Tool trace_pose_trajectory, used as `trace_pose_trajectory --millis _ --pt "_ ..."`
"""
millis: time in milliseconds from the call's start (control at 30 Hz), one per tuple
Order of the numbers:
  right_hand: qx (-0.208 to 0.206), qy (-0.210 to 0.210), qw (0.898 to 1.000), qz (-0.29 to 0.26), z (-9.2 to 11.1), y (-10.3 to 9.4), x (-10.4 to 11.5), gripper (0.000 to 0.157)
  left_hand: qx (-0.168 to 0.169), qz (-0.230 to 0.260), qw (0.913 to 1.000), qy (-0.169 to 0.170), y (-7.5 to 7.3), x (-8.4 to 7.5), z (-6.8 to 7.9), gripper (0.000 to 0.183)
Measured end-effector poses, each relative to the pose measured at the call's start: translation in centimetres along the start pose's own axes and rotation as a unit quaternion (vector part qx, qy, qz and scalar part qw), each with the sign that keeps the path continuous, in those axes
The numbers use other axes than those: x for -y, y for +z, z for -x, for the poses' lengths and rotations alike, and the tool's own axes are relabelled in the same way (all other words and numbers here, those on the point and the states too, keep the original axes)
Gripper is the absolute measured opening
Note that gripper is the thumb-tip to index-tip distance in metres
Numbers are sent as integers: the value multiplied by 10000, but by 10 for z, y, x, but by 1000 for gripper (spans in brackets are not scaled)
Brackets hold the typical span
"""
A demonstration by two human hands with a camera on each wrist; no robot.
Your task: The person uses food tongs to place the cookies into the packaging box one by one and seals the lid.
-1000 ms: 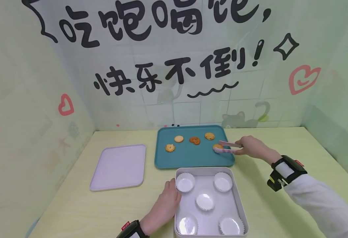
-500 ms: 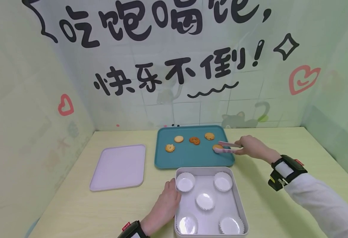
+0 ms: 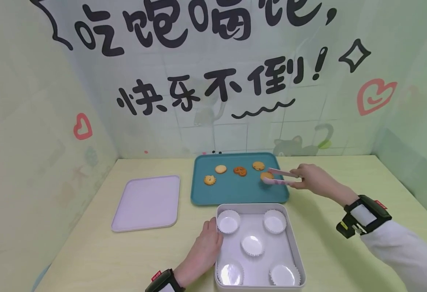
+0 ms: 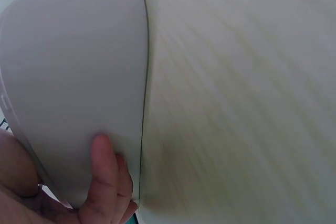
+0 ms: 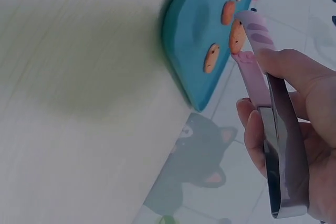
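Note:
In the head view my right hand (image 3: 317,181) grips a pair of tongs (image 3: 276,181) with pink tips and metal arms. Between the tips is a round golden cookie (image 3: 266,175), seen in the right wrist view as a speckled cookie (image 5: 237,37) held just over the teal tray (image 3: 235,195). My left hand (image 3: 205,245) holds the left wall of a pale rectangular box (image 3: 250,209). In the left wrist view its fingers (image 4: 103,179) press the box's outer side (image 4: 79,72), with the thumb toward the rim. Several white paper cups (image 3: 252,245) stand inside the box.
On the teal tray lie several other cookies, among them a pretzel-shaped one (image 3: 240,171) and a scalloped one (image 3: 210,180). A flat lilac tray (image 3: 146,204) lies at the left of the wooden table (image 3: 89,247). A lettered wall (image 3: 206,138) rises behind.
My right hand has raised the tongs and the cookie slightly, and a shadow now shows beneath them on the tray. The left hand stays at the box. The head view has shifted a little.

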State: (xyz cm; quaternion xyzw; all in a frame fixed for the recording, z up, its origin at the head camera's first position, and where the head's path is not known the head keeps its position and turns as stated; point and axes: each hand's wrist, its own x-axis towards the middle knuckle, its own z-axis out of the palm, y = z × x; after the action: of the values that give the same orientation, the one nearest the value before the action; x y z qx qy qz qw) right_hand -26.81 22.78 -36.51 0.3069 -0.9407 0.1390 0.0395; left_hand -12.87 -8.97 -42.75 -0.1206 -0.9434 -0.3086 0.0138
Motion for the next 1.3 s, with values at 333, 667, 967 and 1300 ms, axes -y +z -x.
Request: trace_pose_trajectory --millis 333,667,967,1300 --pt "-338 -940 9948 -215 18 -11 56 37 -43 69 10000 -18 1 3 -1 39" --pt "-160 -1852 9826 -37 18 17 104 28 191 24 9997 -162 -3 0 -3 40" --pt "143 -1776 9832 394 8 35 113 34 -56 -894 9956 285 -3 -2 -1 42" --pt "208 -1715 9845 321 8 35 113 33 -579 -1422 9870 469 0 -5 1 43"
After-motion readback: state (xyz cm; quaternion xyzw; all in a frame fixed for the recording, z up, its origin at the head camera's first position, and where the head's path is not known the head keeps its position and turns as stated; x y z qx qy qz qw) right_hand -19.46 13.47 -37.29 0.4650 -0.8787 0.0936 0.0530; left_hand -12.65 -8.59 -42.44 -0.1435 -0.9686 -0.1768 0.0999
